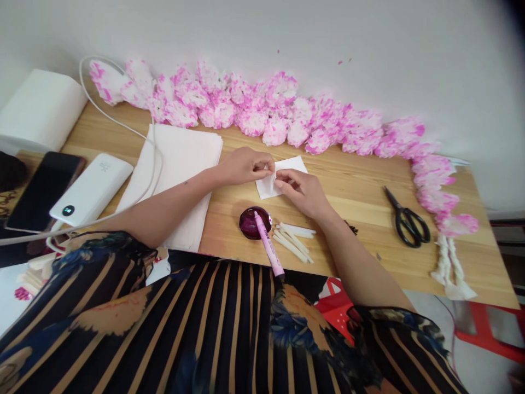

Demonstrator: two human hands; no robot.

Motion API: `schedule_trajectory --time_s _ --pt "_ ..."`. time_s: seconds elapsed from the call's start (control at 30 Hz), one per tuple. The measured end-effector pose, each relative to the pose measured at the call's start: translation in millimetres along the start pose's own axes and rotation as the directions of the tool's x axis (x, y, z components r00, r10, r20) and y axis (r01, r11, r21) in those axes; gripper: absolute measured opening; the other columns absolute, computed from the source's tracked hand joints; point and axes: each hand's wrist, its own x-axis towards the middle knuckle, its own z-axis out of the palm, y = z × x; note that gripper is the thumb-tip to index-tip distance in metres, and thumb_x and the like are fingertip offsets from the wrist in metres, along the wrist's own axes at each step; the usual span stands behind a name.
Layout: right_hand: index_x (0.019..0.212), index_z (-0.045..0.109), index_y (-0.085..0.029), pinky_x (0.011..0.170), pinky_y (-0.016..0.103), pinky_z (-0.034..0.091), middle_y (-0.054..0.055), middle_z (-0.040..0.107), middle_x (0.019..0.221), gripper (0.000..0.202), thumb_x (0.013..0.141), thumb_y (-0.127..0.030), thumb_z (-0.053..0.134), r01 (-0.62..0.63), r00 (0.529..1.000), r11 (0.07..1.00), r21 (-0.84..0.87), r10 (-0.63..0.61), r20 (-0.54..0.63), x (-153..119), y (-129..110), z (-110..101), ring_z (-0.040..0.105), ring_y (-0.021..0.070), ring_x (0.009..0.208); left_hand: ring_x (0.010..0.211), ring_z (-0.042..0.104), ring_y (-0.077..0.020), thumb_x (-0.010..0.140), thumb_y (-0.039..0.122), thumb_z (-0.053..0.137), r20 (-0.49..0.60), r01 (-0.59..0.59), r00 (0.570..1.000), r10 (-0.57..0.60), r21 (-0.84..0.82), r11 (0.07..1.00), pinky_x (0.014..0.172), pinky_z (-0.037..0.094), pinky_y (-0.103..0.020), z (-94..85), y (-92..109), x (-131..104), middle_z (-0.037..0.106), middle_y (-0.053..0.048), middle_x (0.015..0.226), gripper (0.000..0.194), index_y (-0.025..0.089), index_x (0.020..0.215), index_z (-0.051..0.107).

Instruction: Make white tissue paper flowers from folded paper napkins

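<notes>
A: Where was the paper point(273, 180)?
B: Between the hands, standing up at the fingertips. The left hand point(245, 166) pinched it from the left, the right hand point(304, 191) from the right.

A: Were the hands apart?
B: Close together, nearly meeting at the paper, with the fingers of each closed on it.

A: What was under it?
B: A white square point(293, 163), flat on the table point(353, 191). I couldn't tell whether the paper was a fold of it or a separate piece.

A: And nearer the body?
B: A dark dish point(248, 223) with a pink marker point(268, 244) leaning over it, its far end toward the striped top point(229, 328). Pale sticks point(292, 243) lay just beside, to the right.

A: Anything by the left arm?
B: A stack point(180, 156) of white sheets lay under the forearm. Farther left were a power bank point(91, 189) and a phone point(46, 189).

A: Beyond the hands?
B: Pink and white flowers point(283, 115) ran along the wall, bending down at the right. The scissors point(406, 219) lay inside that bend, well apart from the right hand.
</notes>
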Motion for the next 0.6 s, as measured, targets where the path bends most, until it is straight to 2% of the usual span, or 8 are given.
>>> schedule_trajectory --time_s 0.1,0.2,0.37,0.43,0.5,0.6 --pt "0.097 0.074 -0.022 0.071 0.031 0.046 0.004 0.077 0.089 0.024 0.09 -0.041 0.062 0.006 1.0 0.999 -0.036 -0.007 -0.025 1.6 -1.2 4.1 0.064 0.0188 0.074 0.057 0.049 -0.0105 0.084 0.029 0.063 -0.003 -0.009 1.0 0.009 -0.022 1.0 0.06 0.032 -0.024 2.6 1.0 -0.3 0.066 0.003 0.064 0.015 0.02 0.09 0.074" --pt "0.09 0.074 -0.022 0.067 0.031 0.044 0.003 0.075 0.082 0.019 0.088 -0.033 0.059 -0.019 0.998 0.999 -0.045 0.016 -0.054 2.7 0.3 6.5 0.06 0.0175 0.069 0.058 0.054 -0.0105 0.085 0.029 0.064 0.007 -0.017 1.0 0.018 -0.077 0.997 0.06 0.035 -0.024 3.8 1.4 -0.2 0.07 0.003 0.068 0.014 0.02 0.093 0.072" --pt "0.094 0.073 -0.021 0.065 0.03 0.044 0.002 0.075 0.082 0.021 0.089 -0.036 0.059 -0.075 0.995 0.995 0.065 0.078 -0.058 2.1 3.7 1.9 0.059 0.0154 0.066 0.077 0.07 -0.0133 0.089 0.027 0.063 0.003 -0.016 1.0 0.017 -0.28 0.96 0.069 0.046 -0.023 3.8 -0.6 0.7 0.079 -0.003 0.092 0.021 0.019 0.109 0.063" --pt "0.108 0.071 -0.021 0.067 0.03 0.046 0.003 0.076 0.089 0.031 0.09 -0.044 0.061 -0.09 0.995 0.988 0.125 0.096 -0.038 0.7 3.0 -1.0 0.062 0.0163 0.07 0.077 0.072 -0.0135 0.089 0.026 0.064 0.024 -0.007 1.0 0.017 -0.372 0.928 0.071 0.05 -0.023 4.3 -1.8 0.9 0.079 -0.005 0.094 0.023 0.018 0.11 0.059" --pt "0.125 0.064 -0.022 0.069 0.031 0.048 0.004 0.076 0.096 0.05 0.086 -0.053 0.068 -0.091 0.995 0.986 0.137 0.096 -0.027 -1.0 0.8 -2.4 0.064 0.0177 0.074 0.078 0.073 -0.0134 0.09 0.026 0.064 0.04 0.009 0.999 0.011 -0.464 0.886 0.071 0.053 -0.024 5.6 -2.6 1.2 0.079 -0.007 0.097 0.024 0.018 0.111 0.057" --pt "0.143 0.051 -0.024 0.071 0.034 0.05 0.005 0.074 0.1 0.077 0.078 -0.055 0.077 -0.071 0.997 0.996 0.047 0.073 -0.04 -2.7 -2.7 -0.1 0.064 0.0197 0.074 0.086 0.075 -0.0149 0.091 0.026 0.065 0.051 0.005 0.998 0.028 -0.552 0.834 0.075 0.057 -0.026 7.8 -3.9 1.7 0.078 -0.01 0.105 0.028 0.018 0.116 0.055"
